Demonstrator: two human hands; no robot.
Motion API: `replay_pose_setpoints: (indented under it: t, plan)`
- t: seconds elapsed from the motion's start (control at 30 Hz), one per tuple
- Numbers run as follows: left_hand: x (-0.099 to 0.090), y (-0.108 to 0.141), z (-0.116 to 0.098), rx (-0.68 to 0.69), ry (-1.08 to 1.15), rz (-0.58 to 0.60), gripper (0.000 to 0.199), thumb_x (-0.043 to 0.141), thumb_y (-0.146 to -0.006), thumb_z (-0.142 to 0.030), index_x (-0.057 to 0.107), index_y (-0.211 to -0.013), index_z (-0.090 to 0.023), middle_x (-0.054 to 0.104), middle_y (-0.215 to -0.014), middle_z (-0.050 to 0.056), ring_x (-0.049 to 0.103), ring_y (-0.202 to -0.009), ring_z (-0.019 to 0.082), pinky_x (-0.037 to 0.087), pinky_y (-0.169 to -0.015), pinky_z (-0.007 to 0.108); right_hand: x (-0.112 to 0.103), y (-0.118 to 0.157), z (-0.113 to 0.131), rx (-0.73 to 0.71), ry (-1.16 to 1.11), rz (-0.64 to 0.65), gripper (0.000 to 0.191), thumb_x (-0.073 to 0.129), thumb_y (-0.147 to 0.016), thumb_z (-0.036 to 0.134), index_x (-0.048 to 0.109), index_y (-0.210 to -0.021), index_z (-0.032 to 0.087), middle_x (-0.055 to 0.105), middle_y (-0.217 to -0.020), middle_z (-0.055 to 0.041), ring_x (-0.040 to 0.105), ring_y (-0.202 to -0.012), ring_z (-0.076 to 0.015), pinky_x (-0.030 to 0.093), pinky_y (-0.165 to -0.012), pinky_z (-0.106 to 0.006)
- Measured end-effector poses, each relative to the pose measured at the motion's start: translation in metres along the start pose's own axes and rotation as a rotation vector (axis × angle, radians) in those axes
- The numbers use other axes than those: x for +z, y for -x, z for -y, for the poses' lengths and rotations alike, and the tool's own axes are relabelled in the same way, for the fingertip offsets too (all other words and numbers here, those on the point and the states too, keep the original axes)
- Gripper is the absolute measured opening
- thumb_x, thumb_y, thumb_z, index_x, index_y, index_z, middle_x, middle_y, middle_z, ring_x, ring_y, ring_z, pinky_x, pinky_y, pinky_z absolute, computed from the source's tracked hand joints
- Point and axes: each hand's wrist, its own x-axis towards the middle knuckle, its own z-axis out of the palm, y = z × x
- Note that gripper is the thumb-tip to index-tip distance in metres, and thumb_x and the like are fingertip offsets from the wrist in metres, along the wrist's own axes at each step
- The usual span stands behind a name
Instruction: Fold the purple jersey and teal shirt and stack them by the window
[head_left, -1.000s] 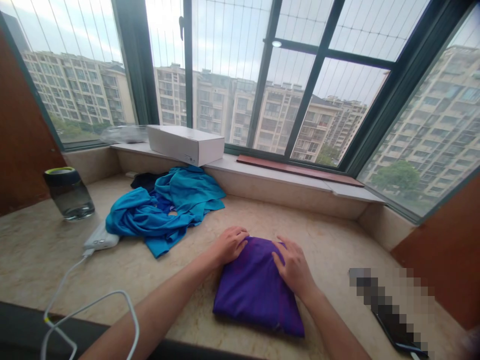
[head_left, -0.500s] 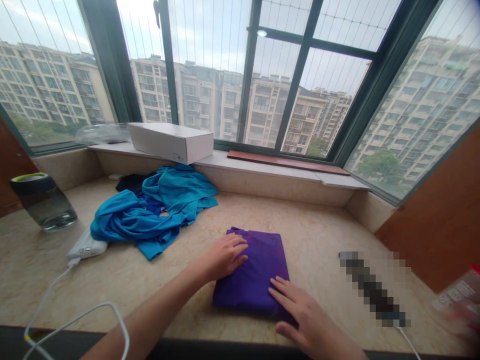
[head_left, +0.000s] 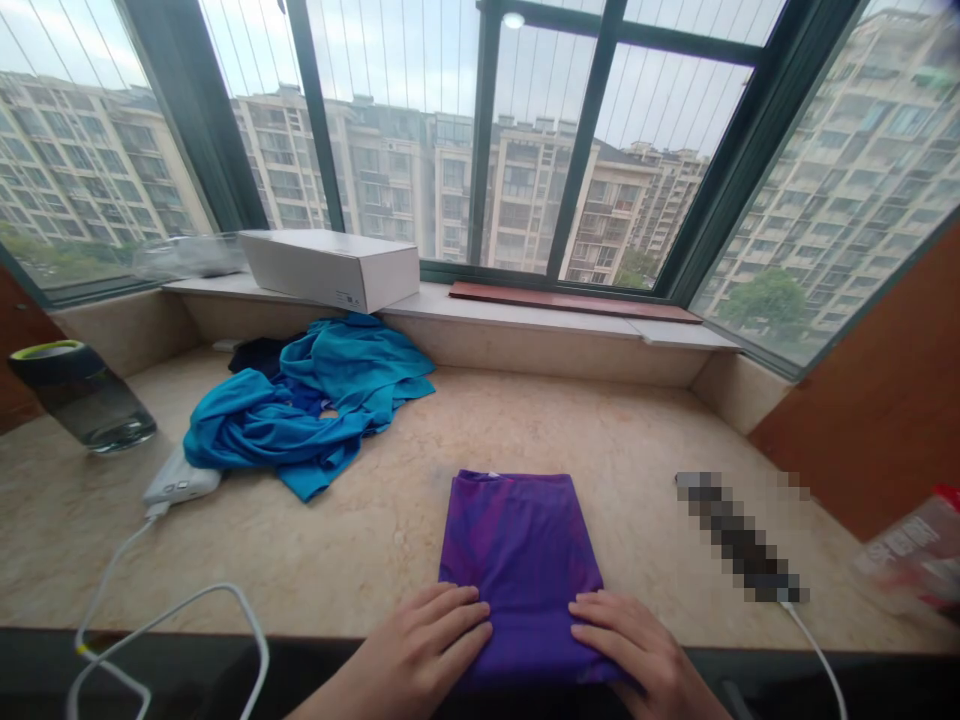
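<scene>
A folded purple cloth [head_left: 517,550] lies on the stone sill near its front edge, its lower end at the edge. On the cloth's lower left side rests my left hand [head_left: 431,640], fingers stretched over the fabric. My right hand [head_left: 637,645] lies on the lower right side, fingers extended on top; its thumb is hidden. To the left, a crumpled blue garment [head_left: 322,410] lies in a loose heap.
Left of the heap are a dark tumbler [head_left: 82,395] and a white power bank [head_left: 180,480] with a cable. A white box [head_left: 330,270] stands on the ledge. At right are a pixelated dark object [head_left: 739,540] and a clear plastic package [head_left: 911,550].
My left hand has moved from the cloth's upper left down to its lower left. The cloth now sits squarer and nearer the edge. The view has shifted slightly.
</scene>
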Motion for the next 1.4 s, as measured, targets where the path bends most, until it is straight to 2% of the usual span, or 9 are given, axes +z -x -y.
replay_pose_setpoints:
  t: [0.1,0.27,0.57,0.63,0.73,0.87,1.07,1.23,1.4]
  plan:
    - [-0.013,-0.001,-0.002,-0.209,0.28,-0.048,0.037,0.054,-0.093,-0.013,0.067,-0.125,-0.026,0.077,-0.115,0.007,0.073,-0.105,0.023,0.058,-0.094,0.033,-0.005,-0.006,0.006,0.119,-0.152,-0.092,0.026,0.058,-0.097,0.033,0.075,-0.116,0.034,0.077,-0.119,-0.0073,0.071,-0.113,-0.0294,0.056,-0.103,-0.045]
    - [-0.025,-0.031,0.018,-0.641,0.55,-0.265,0.024,0.059,-0.094,-0.036,0.074,-0.108,-0.024,0.078,-0.097,0.003,0.073,-0.086,0.023,0.057,-0.075,0.029,-0.018,-0.055,0.001,0.408,-0.258,-0.26,0.039,0.049,-0.1,0.055,0.072,-0.106,0.024,0.077,-0.098,-0.0087,0.072,-0.091,-0.0266,0.06,-0.08,-0.036]
    - [0.003,-0.061,0.092,-0.833,0.541,-0.377,0.047,0.063,-0.088,-0.034,0.06,-0.131,-0.016,0.076,-0.1,0.009,0.073,-0.088,0.025,0.059,-0.082,0.038,-0.008,-0.142,-0.045,0.539,-0.098,-0.218,0.031,0.054,-0.096,0.044,0.071,-0.097,0.018,0.076,-0.099,-0.0094,0.071,-0.094,-0.0261,0.053,-0.088,-0.038]
    - [0.005,-0.058,0.092,-0.817,0.416,-0.4,0.049,0.06,-0.09,-0.032,0.058,-0.136,-0.015,0.074,-0.108,0.012,0.073,-0.086,0.025,0.059,-0.085,0.041,-0.004,-0.141,-0.047,0.598,0.013,-0.215,0.028,0.056,-0.095,0.04,0.07,-0.108,0.019,0.076,-0.101,-0.0097,0.072,-0.093,-0.0265,0.054,-0.084,-0.038]
    - [-0.002,-0.056,0.078,-0.629,0.117,-0.427,0.038,0.054,-0.096,-0.029,0.064,-0.131,-0.018,0.063,-0.135,0.017,0.065,-0.119,0.031,0.051,-0.105,0.048,-0.002,-0.136,-0.04,0.639,0.313,-0.257,0.037,0.058,-0.097,0.035,0.064,-0.13,0.021,0.074,-0.107,-0.013,0.071,-0.093,-0.0295,0.053,-0.082,-0.041]
    - [-0.006,-0.065,0.059,-0.28,-0.063,-0.188,0.041,0.049,-0.101,-0.027,0.06,-0.14,-0.021,0.051,-0.155,0.014,0.044,-0.146,0.031,0.035,-0.121,0.052,0.0,-0.133,-0.021,0.31,0.523,-0.315,0.037,0.049,-0.102,0.027,0.065,-0.134,0.021,0.065,-0.133,-0.0161,0.061,-0.121,-0.0331,0.045,-0.105,-0.05]
    - [0.025,-0.062,0.068,-0.282,-0.115,0.046,0.064,0.044,-0.103,-0.054,0.042,-0.156,-0.018,0.044,-0.159,0.016,0.041,-0.148,0.032,0.037,-0.12,0.052,0.018,-0.125,0.002,0.045,0.343,0.084,0.052,0.04,-0.107,0.045,0.046,-0.155,0.024,0.047,-0.159,-0.0076,0.042,-0.147,-0.0283,0.033,-0.122,-0.05]
    - [0.034,-0.036,0.081,-0.177,-0.298,-0.125,0.057,0.049,-0.103,-0.049,0.047,-0.154,-0.023,0.053,-0.154,0.011,0.055,-0.138,0.027,0.05,-0.111,0.04,0.0,-0.119,-0.023,0.069,0.323,0.174,0.049,0.037,-0.109,0.044,0.04,-0.157,0.037,0.036,-0.165,0.0003,0.034,-0.152,-0.025,0.023,-0.126,-0.053]
    - [0.027,-0.019,0.087,-0.047,-0.537,-0.36,0.042,0.053,-0.1,-0.042,0.064,-0.135,-0.021,0.065,-0.142,0.009,0.067,-0.124,0.024,0.058,-0.1,0.03,-0.046,-0.145,-0.098,0.445,0.409,0.12,0.049,0.04,-0.104,0.029,0.051,-0.152,0.029,0.038,-0.164,-0.0082,0.029,-0.154,-0.0299,0.013,-0.126,-0.057]
